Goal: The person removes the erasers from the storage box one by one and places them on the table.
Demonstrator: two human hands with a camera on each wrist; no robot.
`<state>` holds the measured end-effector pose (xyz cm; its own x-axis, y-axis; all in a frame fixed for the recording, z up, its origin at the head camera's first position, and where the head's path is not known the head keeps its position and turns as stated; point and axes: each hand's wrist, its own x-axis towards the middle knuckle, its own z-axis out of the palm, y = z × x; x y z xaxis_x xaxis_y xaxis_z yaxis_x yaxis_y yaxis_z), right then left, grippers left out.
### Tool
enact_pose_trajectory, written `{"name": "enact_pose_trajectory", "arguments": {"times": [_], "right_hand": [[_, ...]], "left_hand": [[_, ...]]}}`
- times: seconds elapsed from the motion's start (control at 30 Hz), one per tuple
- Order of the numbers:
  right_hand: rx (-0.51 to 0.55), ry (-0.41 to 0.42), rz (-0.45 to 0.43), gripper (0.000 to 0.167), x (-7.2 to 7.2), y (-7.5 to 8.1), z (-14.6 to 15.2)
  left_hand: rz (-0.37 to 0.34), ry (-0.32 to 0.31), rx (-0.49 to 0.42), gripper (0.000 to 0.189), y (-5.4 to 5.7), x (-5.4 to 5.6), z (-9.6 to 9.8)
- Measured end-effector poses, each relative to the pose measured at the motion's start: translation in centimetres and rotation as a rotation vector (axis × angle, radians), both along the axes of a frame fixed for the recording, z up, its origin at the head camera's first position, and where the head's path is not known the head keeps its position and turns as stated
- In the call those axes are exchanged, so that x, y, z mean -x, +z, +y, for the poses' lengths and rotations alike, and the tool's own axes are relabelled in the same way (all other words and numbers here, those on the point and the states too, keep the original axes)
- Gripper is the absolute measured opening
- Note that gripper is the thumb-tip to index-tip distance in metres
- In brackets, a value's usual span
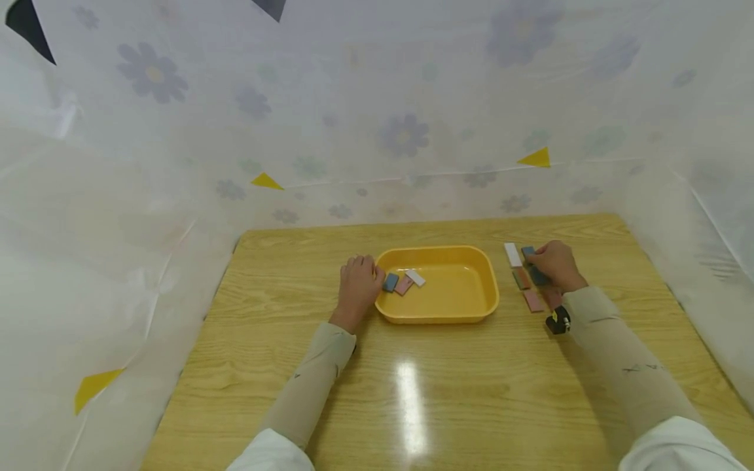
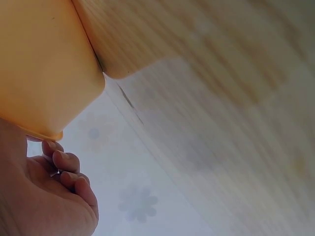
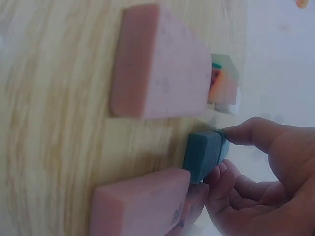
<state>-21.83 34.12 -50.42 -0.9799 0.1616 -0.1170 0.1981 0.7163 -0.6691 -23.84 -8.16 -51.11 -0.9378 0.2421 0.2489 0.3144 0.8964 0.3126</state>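
My left hand [image 1: 358, 288] holds the left rim of a yellow plastic tray [image 1: 438, 319]; in the left wrist view its curled fingers [image 2: 66, 160] are right at the rim. Inside the tray's left end lie a blue eraser [image 1: 391, 282], a pink eraser [image 1: 403, 285] and a white eraser [image 1: 415, 278]. To the right of the tray, my right hand [image 1: 556, 261] pinches a blue eraser [image 3: 224, 146] between thumb and fingers. Another blue eraser [image 3: 201, 156] sits right up against it, on the near side.
Two rows of erasers lie by my right hand: a white one [image 1: 512, 254], one with a watermelon picture [image 3: 224, 81], a pink one [image 1: 533, 301] and another pink one [image 3: 142, 204]. A black wrist camera [image 1: 557, 320] hangs at the right cuff. Plastic sheeting [image 1: 383, 144] surrounds the wooden table [image 1: 283, 294].
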Motion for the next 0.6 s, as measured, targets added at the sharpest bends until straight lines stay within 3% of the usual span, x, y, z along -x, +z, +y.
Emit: {"name": "enact_pose_trajectory", "arguments": {"times": [0.3,0.43,0.6], "right_hand": [[-0.081,-0.003,0.079,0.035,-0.7,0.5,-1.2],[-0.047,0.037,0.138,0.042,-0.9,1.8,-2.9],[0.009,0.113,0.150,0.040,-1.2,3.7,-6.1]], "left_hand": [[-0.008,-0.014,-0.001,0.021,0.1,-0.1,0.0],[-0.005,-0.012,0.005,0.021,0.1,0.0,-0.2],[-0.006,-0.008,0.001,0.021,0.0,0.0,-0.3]]}}
